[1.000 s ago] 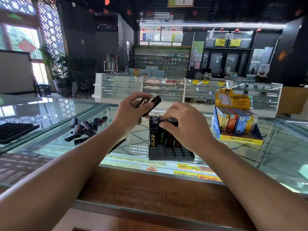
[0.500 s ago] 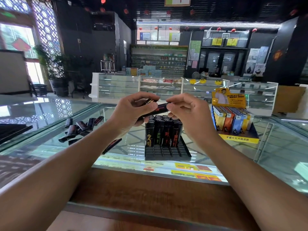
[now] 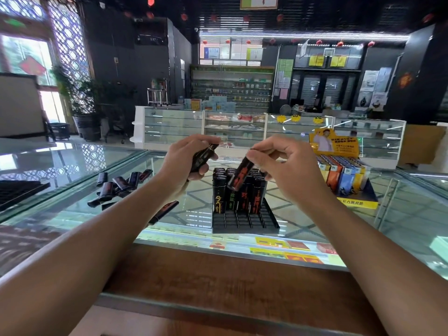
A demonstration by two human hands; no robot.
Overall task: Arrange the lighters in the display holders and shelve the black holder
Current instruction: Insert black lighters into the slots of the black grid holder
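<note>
Your right hand (image 3: 288, 168) pinches a red-printed lighter (image 3: 238, 177) by its top, tilted over the black holder (image 3: 244, 221), frame centre; left hand (image 3: 184, 163) grips a second lighter (image 3: 203, 156); loose lighters (image 3: 121, 184) lie centre-left

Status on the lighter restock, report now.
Left hand grips a black lighter. Right hand pinches a second lighter, tilted above the black holder. Front slots empty; loose lighters lie left on the glass. Nothing in the way.

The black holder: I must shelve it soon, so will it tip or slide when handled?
Probably rigid, as the black holder looks like a moulded grid. Likely back-heavy: upright lighters fill only its rear rows, so it may tilt when lifted. It could slide on the glass counter.
</note>
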